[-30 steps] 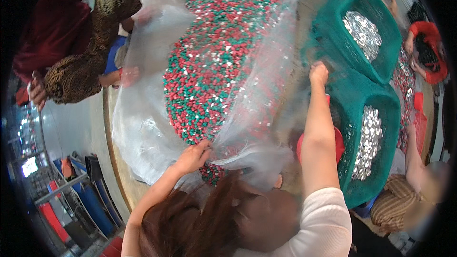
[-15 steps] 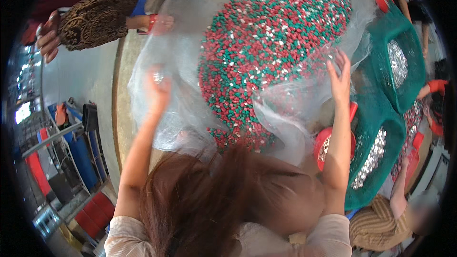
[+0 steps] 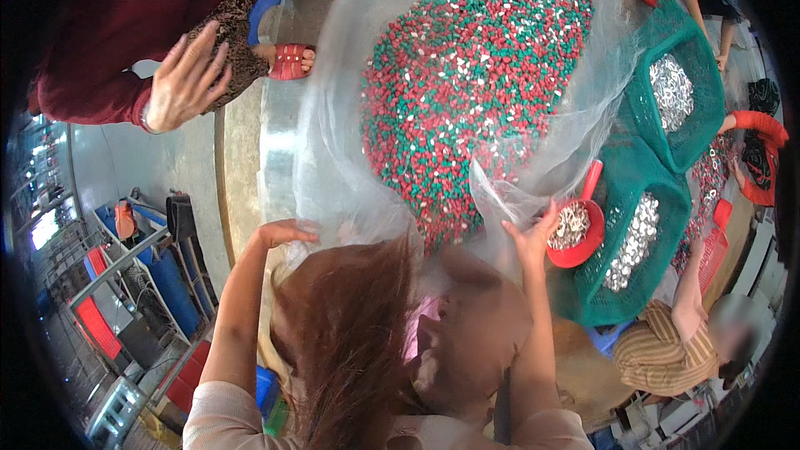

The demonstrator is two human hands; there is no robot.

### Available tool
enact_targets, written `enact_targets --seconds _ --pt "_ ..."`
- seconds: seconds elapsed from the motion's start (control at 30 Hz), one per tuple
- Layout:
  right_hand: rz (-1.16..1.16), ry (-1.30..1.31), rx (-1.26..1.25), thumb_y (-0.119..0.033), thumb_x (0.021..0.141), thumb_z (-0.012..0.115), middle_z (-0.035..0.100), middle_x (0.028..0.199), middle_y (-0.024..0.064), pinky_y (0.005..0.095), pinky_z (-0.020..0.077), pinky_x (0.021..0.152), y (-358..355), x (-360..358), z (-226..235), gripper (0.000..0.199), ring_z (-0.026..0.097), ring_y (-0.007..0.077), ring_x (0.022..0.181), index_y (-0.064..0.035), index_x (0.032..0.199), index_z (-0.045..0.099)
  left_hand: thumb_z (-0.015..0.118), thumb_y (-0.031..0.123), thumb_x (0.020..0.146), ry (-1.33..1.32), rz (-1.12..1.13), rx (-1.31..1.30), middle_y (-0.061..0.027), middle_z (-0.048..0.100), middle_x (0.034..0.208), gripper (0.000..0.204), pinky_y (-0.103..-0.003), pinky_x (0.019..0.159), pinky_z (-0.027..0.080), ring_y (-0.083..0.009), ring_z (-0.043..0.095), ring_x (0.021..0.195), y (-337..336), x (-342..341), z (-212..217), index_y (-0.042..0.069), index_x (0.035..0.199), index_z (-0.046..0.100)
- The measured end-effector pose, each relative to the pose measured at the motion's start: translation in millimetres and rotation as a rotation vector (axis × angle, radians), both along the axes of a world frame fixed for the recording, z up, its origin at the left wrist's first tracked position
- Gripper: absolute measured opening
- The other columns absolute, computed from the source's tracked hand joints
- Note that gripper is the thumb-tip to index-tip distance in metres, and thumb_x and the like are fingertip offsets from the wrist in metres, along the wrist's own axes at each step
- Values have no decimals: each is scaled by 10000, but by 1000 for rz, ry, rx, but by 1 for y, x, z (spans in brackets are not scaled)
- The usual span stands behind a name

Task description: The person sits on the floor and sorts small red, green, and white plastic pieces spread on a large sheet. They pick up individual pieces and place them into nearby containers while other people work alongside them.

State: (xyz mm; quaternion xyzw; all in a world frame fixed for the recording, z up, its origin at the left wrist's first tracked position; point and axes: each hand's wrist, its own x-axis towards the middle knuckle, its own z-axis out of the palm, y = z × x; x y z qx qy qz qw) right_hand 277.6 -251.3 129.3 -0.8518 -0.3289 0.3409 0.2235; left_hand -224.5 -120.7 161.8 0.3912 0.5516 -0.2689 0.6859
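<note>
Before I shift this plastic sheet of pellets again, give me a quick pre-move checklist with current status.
1. Left hand on the clear plastic sheet: ok, at its near-left edge.
2. Right hand on the sheet: ok, fingers at a raised fold.
3. Red and green pellets contained: ok, heaped on the sheet.
4. Red scoop clear of the right hand: not ok, right beside it.
5. Firm grip: cannot tell.

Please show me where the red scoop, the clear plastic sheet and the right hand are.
red scoop [image 3: 577,237]: head view, bowl rim.
clear plastic sheet [image 3: 333,125]: head view, bare left part.
right hand [image 3: 533,237]: head view, palm.
</note>
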Motion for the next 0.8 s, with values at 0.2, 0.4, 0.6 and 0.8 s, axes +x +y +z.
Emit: enact_targets --seconds 0.2,0.4,0.6,0.8 --pt "536 206 -859 -379 663 741 484 1260 256 417 398 975 -32 -6 39 804 483 370 1168 33 1273 417 647 222 723 -59 -367 96 -103 678 1007 344 -322 843 461 -249 611 934 -17 -30 26 38 1013 675" --pt "422 -27 -787 -224 818 506 613 1038 259 413 486 835 -63 7 133 348 592 396 1000 35 1026 611 568 134 766 119 132 481 -125 644 758 234 -342 689 489 -237 613 739 -10 -38 98 3 945 644" --pt "-250 352 -318 -283 800 554 631 881 280 406 454 767 -14 -23 191 414 609 390 853 103 942 607 625 274 775 271 140 341 -155 642 787 369 -368 720 492 -261 629 803 9 46 198 17 1039 629" --pt "259 117 -652 -365 682 718 627 1054 244 369 469 876 -74 -45 158 626 611 318 1014 75 1107 583 733 394 612 165 -542 244 -181 665 984 535 -403 825 482 -291 632 954 5 22 231 27 997 673"
